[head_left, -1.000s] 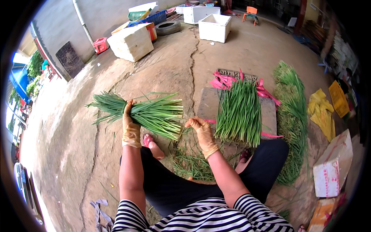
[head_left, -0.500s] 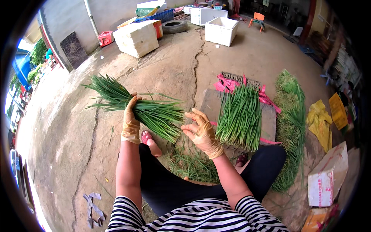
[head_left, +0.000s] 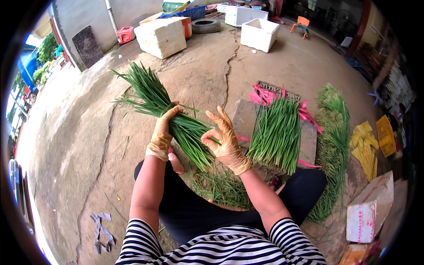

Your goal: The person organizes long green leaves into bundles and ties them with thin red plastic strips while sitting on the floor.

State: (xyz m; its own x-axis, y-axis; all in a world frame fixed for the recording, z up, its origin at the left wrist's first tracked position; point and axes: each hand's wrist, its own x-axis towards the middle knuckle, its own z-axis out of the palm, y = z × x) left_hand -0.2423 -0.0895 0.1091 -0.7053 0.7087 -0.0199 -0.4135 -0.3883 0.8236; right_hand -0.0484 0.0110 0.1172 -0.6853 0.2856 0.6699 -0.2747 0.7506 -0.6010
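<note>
Left hand (head_left: 162,132) has tilted the clasped chive bundle (head_left: 170,115) steeper; right hand (head_left: 224,140) fingers now spread.

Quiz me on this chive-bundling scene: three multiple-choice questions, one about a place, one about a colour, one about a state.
1. Where does the flat pile of cut green chives lie?
A. on a grey board beside pink ribbons
B. in a white foam box
C. on the person's lap

2. What colour are the gloves?
A. blue
B. tan
C. black

3. How is the left hand?
A. empty
B. flat on the floor
C. gripping a bundle of long green chives

Key: A, the grey board shows under the pile; B, both gloves are tan; C, its fingers wrap the bundle, while the right hand is spread open.
</note>
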